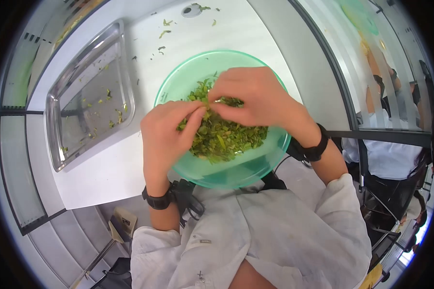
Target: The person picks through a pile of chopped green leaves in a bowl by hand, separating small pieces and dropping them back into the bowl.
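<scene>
A green plastic bowl [188, 70] stands at the table's edge in front of me, with a heap of torn green leaves [226, 139] inside. Over the heap, my left hand [166, 132] pinches thumb and forefinger together on a bit of leaf. Close beside it my right hand [248, 96] has its fingers pressed together at the same spot, slightly blurred. The fingertips of both hands nearly meet. The scrap between them is small and partly hidden by the fingers.
On the left of the white table [149, 91] lies a rectangular metal tray [128, 82] with leaf scraps in it. More scraps are scattered near a round cable hole [192, 10] at the back. A grey partition stands at right; a seated person [395, 156] is beyond it.
</scene>
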